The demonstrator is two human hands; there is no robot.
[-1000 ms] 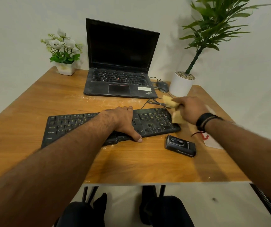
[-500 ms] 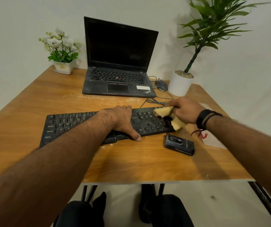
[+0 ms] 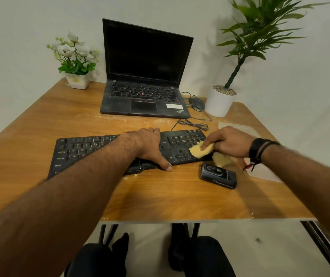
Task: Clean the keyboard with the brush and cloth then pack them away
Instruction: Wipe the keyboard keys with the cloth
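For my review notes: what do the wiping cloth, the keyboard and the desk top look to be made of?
Cloth: soft yellow fabric, maybe microfibre; it crumples under the right hand.
Keyboard: black matte plastic with printed white legends; the left hand rests on it.
Desk top: wood-grain surface with a slight sheen and a pale edge, likely laminate rather than solid wood.

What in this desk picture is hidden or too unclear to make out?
Head view only:
- Middle keys of the keyboard: covered by the left hand and forearm.
- Much of the cloth: under the right hand.
- Labels on the black case: too small.
- Plant: top cut off.
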